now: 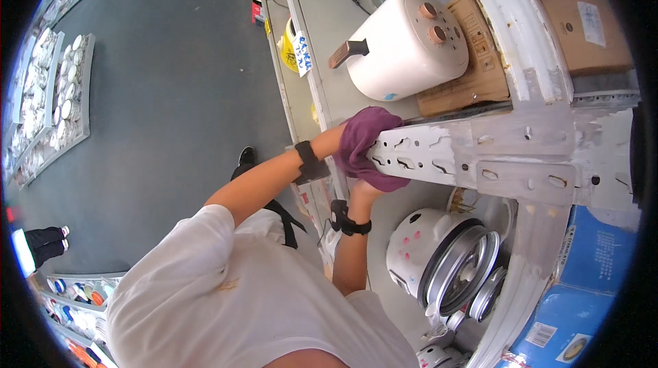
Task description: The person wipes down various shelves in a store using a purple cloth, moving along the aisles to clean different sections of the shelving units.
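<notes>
A purple cloth is wrapped around the near end of a white slotted steel shelf upright. My left hand presses the cloth from the far side of the post, its fingers hidden in the folds. On the other side my right hand grips the cloth's lower edge, with its fingertips also covered. Both wrists wear black bands. Just beyond my left hand stands a cream air fryer with a brown handle and copper-coloured knobs. Beside my right forearm is a white electric cooker with pink spots.
A flattened cardboard box lies under the air fryer. Blue cartons and a brown carton stand behind the uprights. Price tags with handwriting hang on the shelf edge. Another person stands across the grey floor.
</notes>
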The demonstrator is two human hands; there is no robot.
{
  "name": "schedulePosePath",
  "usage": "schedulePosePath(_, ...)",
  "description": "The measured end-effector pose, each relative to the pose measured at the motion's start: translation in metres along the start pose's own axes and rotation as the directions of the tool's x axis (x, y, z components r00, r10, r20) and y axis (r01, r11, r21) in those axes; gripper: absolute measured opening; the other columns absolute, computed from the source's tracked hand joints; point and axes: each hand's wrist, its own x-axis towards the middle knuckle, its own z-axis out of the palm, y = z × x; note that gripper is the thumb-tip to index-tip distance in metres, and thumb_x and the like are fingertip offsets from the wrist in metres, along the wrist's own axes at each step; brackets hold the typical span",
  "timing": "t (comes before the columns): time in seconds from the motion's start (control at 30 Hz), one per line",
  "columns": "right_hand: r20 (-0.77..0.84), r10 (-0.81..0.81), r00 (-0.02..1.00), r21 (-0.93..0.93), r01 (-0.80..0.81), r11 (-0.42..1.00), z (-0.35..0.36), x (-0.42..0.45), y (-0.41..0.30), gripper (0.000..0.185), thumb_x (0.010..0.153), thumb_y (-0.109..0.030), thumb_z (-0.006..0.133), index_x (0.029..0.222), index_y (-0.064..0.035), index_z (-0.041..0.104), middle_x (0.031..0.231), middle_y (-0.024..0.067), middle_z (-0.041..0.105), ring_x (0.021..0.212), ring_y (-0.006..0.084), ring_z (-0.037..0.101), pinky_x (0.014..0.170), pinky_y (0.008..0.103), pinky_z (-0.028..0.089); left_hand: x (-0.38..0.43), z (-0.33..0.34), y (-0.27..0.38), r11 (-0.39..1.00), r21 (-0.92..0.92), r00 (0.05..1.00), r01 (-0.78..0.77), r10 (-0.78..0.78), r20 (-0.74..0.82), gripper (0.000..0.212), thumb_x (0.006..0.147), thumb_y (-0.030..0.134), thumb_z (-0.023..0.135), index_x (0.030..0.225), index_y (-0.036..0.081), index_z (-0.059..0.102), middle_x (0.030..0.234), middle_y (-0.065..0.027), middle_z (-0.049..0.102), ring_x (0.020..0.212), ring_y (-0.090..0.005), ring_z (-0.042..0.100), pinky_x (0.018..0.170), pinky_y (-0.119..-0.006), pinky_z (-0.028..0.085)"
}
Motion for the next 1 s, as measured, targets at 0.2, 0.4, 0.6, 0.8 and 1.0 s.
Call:
schedulePosePath(0.2, 0.022, 0.108, 0.994, 0.012, -0.109, 0.994, -0.003, -0.007, -0.041, 0.054, 0.099, -0.024, 0.052, 0.145, -0.0033, 0.033, 0.147, 0.0137, 0.039, 0.129, 0.0295, 0.045, 0.109, 0.0449, 0.037, -0.003, 0.002, 0.003, 0.999, 0.029, 1.0, 0.022, -0.021, -0.011, 0.039, 0.074, 0.022, 0.065, 0.111, 0.008, 0.062, 0.084, -0.0178, 0.063, 0.08, -0.035, 0.063, 0.073, -0.038, 0.05)
schedulePosePath(0.4, 0.095, 0.097, 0.991, -0.101, -0.087, 0.991, -0.021, -0.044, -0.006, 0.052, 0.099, -0.022, 0.053, 0.144, -0.0018, 0.035, 0.145, 0.0144, 0.041, 0.128, 0.0295, 0.047, 0.108, 0.0443, 0.038, 0.006, -0.003, 0.006, 0.999, 0.03, 1.0, 0.022, -0.022, 0.003, 0.037, 0.076, 0.021, 0.064, 0.111, 0.009, 0.062, 0.083, -0.0173, 0.063, 0.079, -0.0341, 0.063, 0.073, -0.037, 0.05)
schedulePosePath(0.6, 0.175, 0.158, 0.972, -0.211, -0.12, 0.97, -0.037, -0.06, -0.034, 0.051, 0.099, -0.021, 0.053, 0.142, -0.0004, 0.036, 0.143, 0.0151, 0.043, 0.126, 0.0295, 0.048, 0.107, 0.0436, 0.039, -0.018, -0.006, -0.005, 0.989, 0.026, 0.989, 0.144, -0.145, 0.02, 0.036, 0.078, 0.021, 0.062, 0.112, 0.009, 0.062, 0.082, -0.0168, 0.062, 0.078, -0.0331, 0.063, 0.072, -0.036, 0.05)
schedulePosePath(0.8, 0.201, 0.191, 0.961, -0.304, -0.124, 0.944, -0.014, -0.069, -0.063, 0.049, 0.099, -0.019, 0.053, 0.141, 0.001, 0.038, 0.142, 0.0157, 0.045, 0.124, 0.0295, 0.05, 0.106, 0.043, 0.04, -0.017, -0.082, 0.056, 0.919, 0.28, 0.923, 0.277, -0.336, 0.189, 0.04, 0.083, 0.016, 0.062, 0.122, 0.013, 0.059, 0.104, -0.012, 0.06, 0.087, -0.026, 0.063, 0.077, -0.034, 0.049)
schedulePosePath(1.0, 0.26, 0.153, 0.953, -0.322, -0.064, 0.944, 0.064, -0.064, -0.076, 0.048, 0.098, -0.018, 0.054, 0.139, 0.0024, 0.04, 0.14, 0.0164, 0.047, 0.122, 0.0295, 0.051, 0.105, 0.0424, 0.041, -0.121, -0.229, 0.02, 0.889, 0.334, 0.939, 0.313, -0.342, 0.028, 0.048, 0.088, 0.016, 0.066, 0.134, 0.012, 0.054, 0.131, -0.0098, 0.056, 0.113, -0.0227, 0.056, 0.097, -0.036, 0.043)
